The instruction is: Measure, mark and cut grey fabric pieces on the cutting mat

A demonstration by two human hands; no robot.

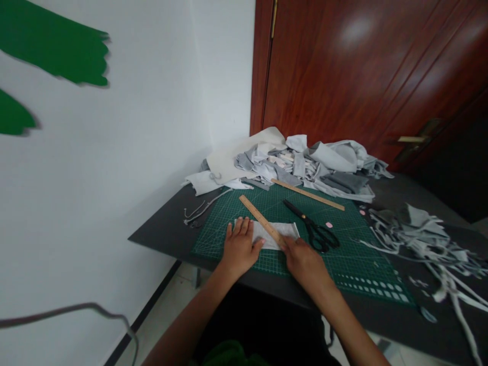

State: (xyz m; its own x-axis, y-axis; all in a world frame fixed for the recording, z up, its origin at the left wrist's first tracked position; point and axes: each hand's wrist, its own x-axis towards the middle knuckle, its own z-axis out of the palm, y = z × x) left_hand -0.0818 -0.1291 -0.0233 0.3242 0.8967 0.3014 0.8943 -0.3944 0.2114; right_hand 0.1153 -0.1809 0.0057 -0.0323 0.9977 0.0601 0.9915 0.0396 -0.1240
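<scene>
A light grey piece of fabric (290, 230) lies flat on the green cutting mat (354, 264). Spread over its left end, my left hand (240, 244) presses down with the fingers stretched out. My right hand (303, 259) is closed around the near end of a wooden ruler (261, 218), which crosses the fabric at a slant. The ruler's far end reaches past the fabric onto the mat. Just right of the fabric, black scissors (312, 226) lie with their blades pointing away to the left.
A second wooden ruler (308, 194) lies at the mat's back edge, before a heap of grey and white cloth (297, 162). Fabric strips (430, 244) pile up at the right. A wall (152, 127) borders the left, a wooden door (343, 76) the back.
</scene>
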